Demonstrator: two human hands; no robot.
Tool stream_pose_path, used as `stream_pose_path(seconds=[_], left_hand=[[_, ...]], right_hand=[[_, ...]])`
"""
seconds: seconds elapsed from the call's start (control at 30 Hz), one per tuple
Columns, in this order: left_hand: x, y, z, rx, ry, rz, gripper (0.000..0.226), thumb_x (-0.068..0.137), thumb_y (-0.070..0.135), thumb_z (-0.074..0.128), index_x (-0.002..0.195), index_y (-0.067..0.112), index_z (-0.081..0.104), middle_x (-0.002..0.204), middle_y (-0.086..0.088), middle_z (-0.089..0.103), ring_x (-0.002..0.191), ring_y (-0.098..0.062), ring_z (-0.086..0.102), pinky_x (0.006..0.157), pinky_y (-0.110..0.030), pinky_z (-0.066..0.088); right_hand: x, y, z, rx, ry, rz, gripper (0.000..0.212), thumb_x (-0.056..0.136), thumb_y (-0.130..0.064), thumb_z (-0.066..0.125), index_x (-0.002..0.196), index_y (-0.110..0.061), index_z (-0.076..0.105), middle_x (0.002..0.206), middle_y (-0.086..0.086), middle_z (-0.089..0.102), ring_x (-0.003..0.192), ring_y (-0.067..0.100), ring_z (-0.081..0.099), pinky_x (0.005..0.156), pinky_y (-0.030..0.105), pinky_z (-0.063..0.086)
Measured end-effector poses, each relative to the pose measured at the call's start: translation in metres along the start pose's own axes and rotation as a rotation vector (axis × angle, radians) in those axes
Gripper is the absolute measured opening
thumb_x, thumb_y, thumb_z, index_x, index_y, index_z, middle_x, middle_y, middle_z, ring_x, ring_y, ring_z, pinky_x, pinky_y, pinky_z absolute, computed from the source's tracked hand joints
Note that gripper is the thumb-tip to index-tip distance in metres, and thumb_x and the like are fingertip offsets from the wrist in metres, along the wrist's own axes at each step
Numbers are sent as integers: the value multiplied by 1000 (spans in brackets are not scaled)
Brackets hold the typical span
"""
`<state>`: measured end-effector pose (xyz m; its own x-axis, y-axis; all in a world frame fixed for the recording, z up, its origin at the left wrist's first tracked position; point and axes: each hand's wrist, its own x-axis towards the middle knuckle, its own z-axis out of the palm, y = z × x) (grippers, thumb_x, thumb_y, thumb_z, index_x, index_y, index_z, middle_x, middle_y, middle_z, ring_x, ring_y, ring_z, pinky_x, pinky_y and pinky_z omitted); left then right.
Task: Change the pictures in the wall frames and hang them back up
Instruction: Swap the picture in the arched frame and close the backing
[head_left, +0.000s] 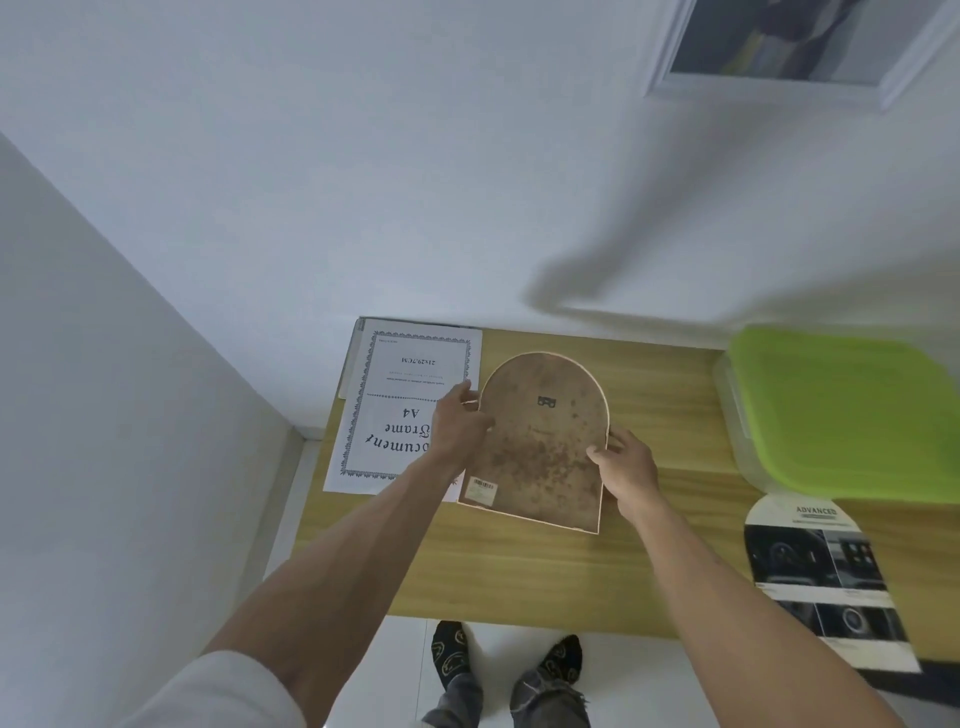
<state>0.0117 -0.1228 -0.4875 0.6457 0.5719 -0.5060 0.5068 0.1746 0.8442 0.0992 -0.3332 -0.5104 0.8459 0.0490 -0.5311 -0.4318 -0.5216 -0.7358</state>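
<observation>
You're working in soft, even, slightly dim light — a broad blurred shadow crosses the white wall (597, 249); wide-angle bending stretches the edges, and the green lid (852, 410) and arched printed sheet (826, 577) look smeared, perhaps motion blur

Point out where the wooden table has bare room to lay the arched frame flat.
Bare wood runs along the table's near edge, between the arched frame and the arched print. The far left is crowded by the A4 insert sheet, the far right by the green-lidded box.
</observation>
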Motion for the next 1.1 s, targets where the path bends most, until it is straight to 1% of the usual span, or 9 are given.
stream_pose_path(seconds=[0.13, 0.3, 0.5, 0.63, 0.7, 0.77, 0.83, 1.0, 1.1], left_hand=[[-9, 20, -13, -53, -44, -8, 56, 76, -6, 74, 129, 0, 58, 113, -7, 65, 98, -18, 63, 69, -15, 47], [-28, 51, -28, -54, -96, 72, 40, 74, 0, 79, 111, 11, 68, 95, -8, 74, 81, -21, 70, 74, -35, 55], [-66, 102, -28, -47, -22, 294, 27, 72, -1, 77, 84, 23, 73, 81, -3, 77, 75, -20, 72, 78, -44, 57], [-99, 123, -7, 36, 101, 468, 29, 70, 4, 78, 72, 33, 72, 70, 5, 74, 64, -7, 68, 70, -27, 54], [-122, 132, 11, 92, 156, 558, 22, 75, 10, 76, 72, 32, 71, 69, 9, 72, 57, 3, 65, 62, -12, 49], [-144, 139, 31, 132, 211, 634, 5, 80, 28, 72, 75, 28, 72, 70, 10, 72, 60, -1, 67, 62, -17, 52], [-161, 143, 48, 197, 246, 712, 17, 78, 46, 65, 79, 29, 70, 74, 13, 71, 65, -3, 67, 64, -26, 55], [-191, 141, 76, 394, 353, 986, 19, 84, 32, 69, 102, 38, 65, 93, 21, 62, 79, 5, 62, 71, -28, 54], [-206, 141, 78, 435, 307, 1105, 32, 86, 48, 66, 116, 41, 61, 111, 21, 64, 84, -5, 68, 75, -29, 55]], right_hand=[[-7, -18, -15, 65, -18, -49, 29, 93, -4, 61, 116, -20, 67, 100, -2, 73, 89, 16, 69, 69, 30, 53], [-18, -47, -31, 115, 6, -161, 40, 91, -3, 64, 128, -18, 63, 94, -6, 70, 86, 10, 67, 70, 29, 50], [-36, -97, -55, -27, 27, -335, 46, 90, -19, 68, 134, -15, 57, 125, 8, 66, 106, 23, 66, 82, 31, 50], [-69, -140, -74, -169, 93, -618, 55, 91, -32, 65, 141, -20, 48, 136, 10, 49, 109, 24, 58, 89, 33, 48], [-88, -160, -82, -156, 82, -732, 51, 94, -41, 60, 141, -25, 49, 135, 4, 52, 112, 21, 59, 95, 34, 48], [-108, -178, -89, -94, -1, -778, 41, 95, -45, 56, 133, -28, 54, 125, -6, 60, 106, 15, 61, 94, 32, 50], [-125, -191, -98, -16, -62, -768, 36, 92, -46, 60, 124, -30, 54, 114, -12, 63, 100, 13, 62, 91, 32, 52], [-149, -204, -128, 139, -89, -746, 39, 83, -21, 66, 119, -16, 53, 105, -5, 63, 96, 21, 66, 87, 42, 56], [-161, -208, -149, 104, -8, -876, 30, 88, -14, 62, 119, -14, 59, 106, -3, 65, 96, 18, 63, 77, 22, 50]])
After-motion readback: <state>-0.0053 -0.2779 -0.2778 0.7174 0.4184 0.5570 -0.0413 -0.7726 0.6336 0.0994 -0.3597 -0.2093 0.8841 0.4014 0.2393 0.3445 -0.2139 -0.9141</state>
